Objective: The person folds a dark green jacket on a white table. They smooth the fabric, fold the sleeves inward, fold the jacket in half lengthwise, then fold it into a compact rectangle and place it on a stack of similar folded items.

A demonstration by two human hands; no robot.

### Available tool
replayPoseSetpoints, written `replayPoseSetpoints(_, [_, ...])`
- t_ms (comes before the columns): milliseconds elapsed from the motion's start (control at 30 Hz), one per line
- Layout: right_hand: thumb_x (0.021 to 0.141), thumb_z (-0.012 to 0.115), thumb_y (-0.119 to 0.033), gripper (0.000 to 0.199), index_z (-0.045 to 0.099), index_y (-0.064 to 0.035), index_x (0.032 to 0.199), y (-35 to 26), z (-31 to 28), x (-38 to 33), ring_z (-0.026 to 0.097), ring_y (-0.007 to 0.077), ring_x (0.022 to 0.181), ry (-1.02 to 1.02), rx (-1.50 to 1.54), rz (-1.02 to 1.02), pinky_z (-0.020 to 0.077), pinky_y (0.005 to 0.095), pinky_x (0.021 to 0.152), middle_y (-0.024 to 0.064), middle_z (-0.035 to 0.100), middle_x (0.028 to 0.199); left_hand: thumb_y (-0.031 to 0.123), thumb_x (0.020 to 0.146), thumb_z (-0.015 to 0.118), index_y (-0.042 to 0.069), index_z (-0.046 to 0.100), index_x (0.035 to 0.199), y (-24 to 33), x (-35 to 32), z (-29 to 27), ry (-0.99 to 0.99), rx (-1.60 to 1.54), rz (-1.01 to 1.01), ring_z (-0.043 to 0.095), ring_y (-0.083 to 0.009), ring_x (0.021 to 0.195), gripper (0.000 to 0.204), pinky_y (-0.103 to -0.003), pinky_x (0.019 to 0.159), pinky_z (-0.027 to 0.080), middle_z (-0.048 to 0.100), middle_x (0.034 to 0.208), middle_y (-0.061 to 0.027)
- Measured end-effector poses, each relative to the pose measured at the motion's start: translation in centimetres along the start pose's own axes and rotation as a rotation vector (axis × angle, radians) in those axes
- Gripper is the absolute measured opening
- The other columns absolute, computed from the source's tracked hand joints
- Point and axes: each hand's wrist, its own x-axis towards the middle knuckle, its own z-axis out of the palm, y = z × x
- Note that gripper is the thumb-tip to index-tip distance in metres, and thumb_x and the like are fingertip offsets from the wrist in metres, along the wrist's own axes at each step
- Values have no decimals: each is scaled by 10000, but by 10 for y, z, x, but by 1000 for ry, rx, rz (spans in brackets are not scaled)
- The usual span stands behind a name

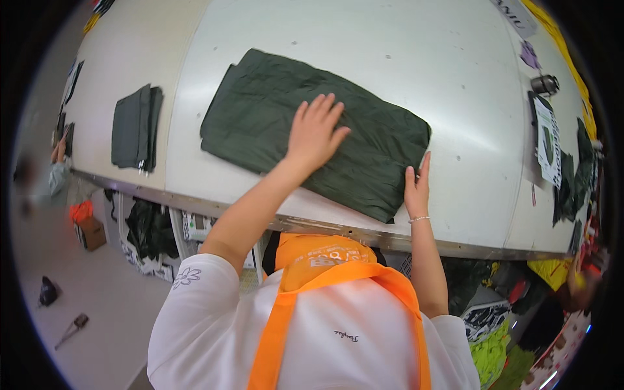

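Your left grip lies spread on the dark green fabric, grasping nothing. Your right grip meets its edge; closure cannot be determined.

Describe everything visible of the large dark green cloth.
The cloth is dark green and thin-looking, folded into a creased, roughly rectangular bundle, layers showing at its left end. It lies flat and slantwise on the white table. The left hand rests palm-down on top; the right hand touches its right edge.

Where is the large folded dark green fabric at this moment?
In the head view, the fabric lies centrally on the white table, under the left hand, its right end at the right hand.
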Motion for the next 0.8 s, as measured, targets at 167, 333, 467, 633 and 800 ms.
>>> replayPoseSetpoints(167, [962, 446, -186, 641, 97, -122, 1496, -10, 6, 5, 356, 267, 1326, -17, -100, -131, 297, 307, 1058, 174, 258, 1499, 507, 876, 514, 150, 358, 1415, -1, -27, 30, -122, 0, -79, 228, -301, 1377, 665, -487, 1110, 170, 259, 1500, -100])
replayPoseSetpoints(333, [959, 447, -163, 646, 90, -100, 1494, -26, -7, -8, 178, 246, 1407, -95, -7, -199, 195, 317, 1110, 144, 127, 1542, 534, 859, 519, 159, 347, 1423, -19, -28, 43, -141, -118, -52, 198, -288, 1390, 699, -464, 1130, 127, 224, 1515, -95])
replayPoseSetpoints(467, [923, 503, -70, 507, 365, -38, 1410, -129, -28, -53, 404, 179, 1260, -217, 331, -177, 338, 291, 1022, 108, 396, 1421, 483, 922, 450, 178, 350, 1432, -27, -27, 50, -256, -598, -30, 185, -273, 1402, 603, -442, 1136, 94, 253, 1512, -95])
replayPoseSetpoints(633, [895, 604, -185, 229, 607, -17, 1051, -277, 29, -47, 512, 59, 536, -274, 20, -268, 416, 203, 475, 19, 601, 772, 373, 1001, 350, 98, 341, 1426, -7, -47, 25, -519, -2127, -427, 263, -199, 1363, 506, -337, 1125, 169, 338, 1461, -71])
replayPoseSetpoints(800, [883, 584, -407, 487, 591, 62, 1016, -270, 148, 66, 633, 185, 576, -526, -449, 8, 547, 277, 548, 121, 633, 711, 344, 1007, 349, 78, 369, 1394, -14, -77, 4, -229, -2124, -551, 349, -179, 1268, 470, -317, 1077, 252, 403, 1384, -65])
